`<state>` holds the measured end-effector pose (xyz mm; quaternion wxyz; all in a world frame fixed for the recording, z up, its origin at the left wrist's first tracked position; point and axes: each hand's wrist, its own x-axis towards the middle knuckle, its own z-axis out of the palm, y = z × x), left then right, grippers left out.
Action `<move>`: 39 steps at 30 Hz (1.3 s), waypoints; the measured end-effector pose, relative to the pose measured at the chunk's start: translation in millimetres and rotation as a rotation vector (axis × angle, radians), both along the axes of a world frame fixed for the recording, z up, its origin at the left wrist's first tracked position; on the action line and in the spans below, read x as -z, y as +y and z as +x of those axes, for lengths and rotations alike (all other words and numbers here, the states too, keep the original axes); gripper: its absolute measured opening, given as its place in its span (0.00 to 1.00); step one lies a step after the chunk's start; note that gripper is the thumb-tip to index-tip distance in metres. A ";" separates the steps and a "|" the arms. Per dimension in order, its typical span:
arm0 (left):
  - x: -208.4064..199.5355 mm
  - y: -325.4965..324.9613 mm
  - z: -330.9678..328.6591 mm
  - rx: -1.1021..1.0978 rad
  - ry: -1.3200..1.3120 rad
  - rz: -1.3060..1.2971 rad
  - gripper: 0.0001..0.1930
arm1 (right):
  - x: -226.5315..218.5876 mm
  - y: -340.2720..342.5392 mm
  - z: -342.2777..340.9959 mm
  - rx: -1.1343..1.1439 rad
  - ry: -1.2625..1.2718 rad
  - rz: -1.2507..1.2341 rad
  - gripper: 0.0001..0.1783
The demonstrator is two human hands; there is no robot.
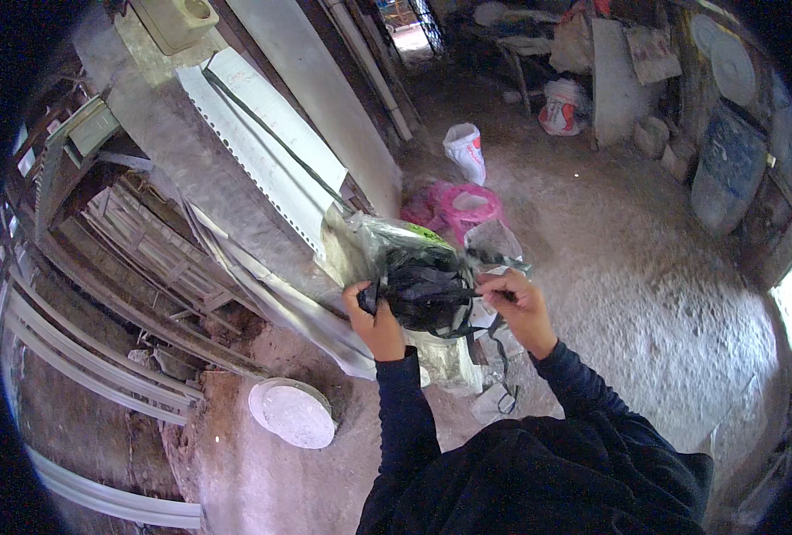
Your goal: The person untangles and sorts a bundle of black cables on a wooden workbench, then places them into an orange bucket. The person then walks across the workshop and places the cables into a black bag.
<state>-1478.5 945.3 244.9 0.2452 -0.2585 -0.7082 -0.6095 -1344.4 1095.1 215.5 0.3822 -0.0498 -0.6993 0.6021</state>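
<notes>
A clear plastic bag (396, 245) with a green patch, stuffed with dark bundled material, is held at centre between both hands. A white sack (465, 150) with red print is seen on the floor beyond it. A white-and-red sack (563, 107) is set farther right, near a board.

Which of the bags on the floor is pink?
The pink bag lies just beyond the hands, its mouth open. The white bag stands farther back, and the white and red bag sits by the far boards.
</notes>
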 end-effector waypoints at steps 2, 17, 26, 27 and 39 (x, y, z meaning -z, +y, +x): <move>-2.6 0.4 -0.5 0.000 -0.004 -0.004 0.18 | -0.3 6.9 2.8 -0.067 0.021 -0.195 0.09; -2.8 6.6 3.8 0.283 -0.210 0.150 0.15 | -6.3 1.3 13.0 -0.199 -0.247 0.046 0.09; -14.1 17.6 11.0 0.394 -0.619 0.593 0.14 | -10.4 14.9 36.0 -0.429 -0.004 0.044 0.10; -12.3 17.8 7.3 0.427 -0.589 0.556 0.14 | -10.2 20.4 43.1 -0.507 0.034 0.019 0.12; -1.1 13.3 -11.2 0.416 -0.474 0.399 0.17 | 59.6 111.4 153.9 -0.938 0.645 -0.462 0.13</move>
